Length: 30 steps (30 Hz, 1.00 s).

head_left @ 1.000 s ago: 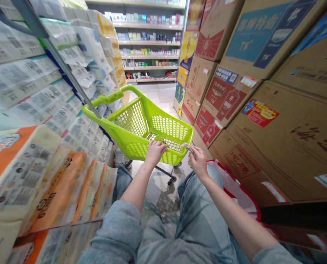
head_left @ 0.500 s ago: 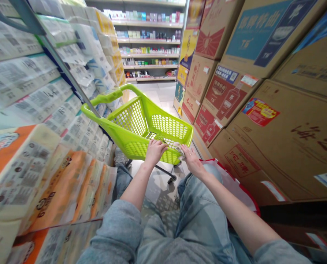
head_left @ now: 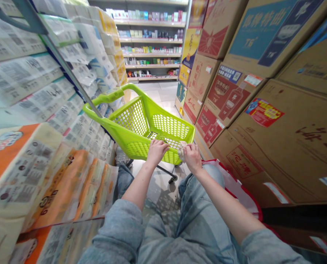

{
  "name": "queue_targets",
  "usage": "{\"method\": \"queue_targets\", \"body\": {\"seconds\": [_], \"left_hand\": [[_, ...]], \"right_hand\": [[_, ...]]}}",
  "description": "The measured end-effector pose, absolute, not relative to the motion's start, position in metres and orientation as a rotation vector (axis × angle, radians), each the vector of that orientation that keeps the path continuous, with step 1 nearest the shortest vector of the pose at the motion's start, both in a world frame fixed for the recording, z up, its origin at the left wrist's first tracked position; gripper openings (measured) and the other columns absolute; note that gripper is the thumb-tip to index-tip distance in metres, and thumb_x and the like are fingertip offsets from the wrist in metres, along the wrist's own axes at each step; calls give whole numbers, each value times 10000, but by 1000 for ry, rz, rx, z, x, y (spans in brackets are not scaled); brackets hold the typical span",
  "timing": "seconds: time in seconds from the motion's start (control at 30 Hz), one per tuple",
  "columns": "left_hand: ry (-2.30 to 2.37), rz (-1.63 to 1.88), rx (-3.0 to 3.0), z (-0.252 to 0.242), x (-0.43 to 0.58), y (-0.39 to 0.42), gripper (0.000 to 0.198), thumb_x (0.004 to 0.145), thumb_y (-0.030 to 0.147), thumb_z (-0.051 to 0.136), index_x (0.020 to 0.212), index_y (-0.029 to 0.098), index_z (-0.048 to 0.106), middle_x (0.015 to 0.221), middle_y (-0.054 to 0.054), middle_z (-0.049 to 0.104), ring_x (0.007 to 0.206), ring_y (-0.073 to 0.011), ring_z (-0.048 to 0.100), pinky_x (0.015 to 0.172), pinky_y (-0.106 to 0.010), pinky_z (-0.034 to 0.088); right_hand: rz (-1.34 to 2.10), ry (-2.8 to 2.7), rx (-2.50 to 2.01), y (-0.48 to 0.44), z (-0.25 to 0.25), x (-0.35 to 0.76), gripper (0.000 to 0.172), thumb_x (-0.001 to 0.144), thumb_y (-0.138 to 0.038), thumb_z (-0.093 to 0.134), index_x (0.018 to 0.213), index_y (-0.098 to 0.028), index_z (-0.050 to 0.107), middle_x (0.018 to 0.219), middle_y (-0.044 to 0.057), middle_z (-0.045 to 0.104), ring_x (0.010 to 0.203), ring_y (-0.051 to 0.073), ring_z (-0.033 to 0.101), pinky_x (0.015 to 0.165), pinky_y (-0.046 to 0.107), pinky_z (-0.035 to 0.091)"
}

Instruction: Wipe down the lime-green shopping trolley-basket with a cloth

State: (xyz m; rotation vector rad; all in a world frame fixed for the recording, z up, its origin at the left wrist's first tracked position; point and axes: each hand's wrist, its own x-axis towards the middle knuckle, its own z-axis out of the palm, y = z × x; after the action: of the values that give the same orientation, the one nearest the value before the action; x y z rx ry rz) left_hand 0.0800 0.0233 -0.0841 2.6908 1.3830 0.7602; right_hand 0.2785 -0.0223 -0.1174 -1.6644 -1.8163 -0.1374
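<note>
A lime-green shopping cart [head_left: 116, 139] with perforated basket walls stands in front of me, turned at an angle. My left hand [head_left: 157, 152] is closed over the cart's near rim, fingertips curled to the inside. Just beside that rim, at the near right corner, my right hand [head_left: 192, 157] has its fingers closed on a crumpled whitish cloth [head_left: 182, 151]. The cloth lies against the corner of the basket, and part of it is hidden by the fingers.
Stacked tissue packs [head_left: 28, 161] line the left side, with a metal pole [head_left: 67, 69] in front of them. Cardboard cartons [head_left: 273, 143] rise on the right. A red-edged white bag [head_left: 238, 190] rests by my right leg. Shelves of small products [head_left: 155, 40] stand at the back.
My right hand's fingers, stretched over the cloth before, are now curled tightly round it. My left hand keeps its place on the rim. The view has shifted slightly.
</note>
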Motion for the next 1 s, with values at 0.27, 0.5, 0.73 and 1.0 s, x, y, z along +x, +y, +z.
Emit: {"method": "queue_targets", "body": {"seconds": [0.27,0.5,0.73,1.0], "left_hand": [[1384,747,2680,-84,80,20,271,903,400,449,948,264,679,854,-29,621,889,-191,489,931,-373,298],[1431,756,2676,-83,82,16,247,899,380,463,943,265,678,844,-26,614,888,-191,493,943,-373,290],[1469,726,2666,-82,85,18,249,898,381,464,964,270,678,875,-32,618,893,-187,498,948,-366,286],[1503,721,2656,-85,90,25,283,906,405,433,969,272,675,884,-36,621,911,-195,491,956,-375,279]], "right_hand": [[-271,-2200,-1414,-36,-135,294,391,892,-294,468,1256,-151,485,1235,144,531,1200,274,415,1049,503,319],[-427,-2335,-1456,-19,-129,289,173,893,-222,471,914,-131,616,861,114,606,888,238,524,872,389,431],[-420,-2425,-1560,-14,-115,281,170,902,-263,482,869,-146,600,877,97,596,864,217,505,770,327,390],[-289,-2505,-1585,-1,-105,279,222,927,-287,439,908,-134,599,915,97,609,897,200,524,799,304,380]]}}
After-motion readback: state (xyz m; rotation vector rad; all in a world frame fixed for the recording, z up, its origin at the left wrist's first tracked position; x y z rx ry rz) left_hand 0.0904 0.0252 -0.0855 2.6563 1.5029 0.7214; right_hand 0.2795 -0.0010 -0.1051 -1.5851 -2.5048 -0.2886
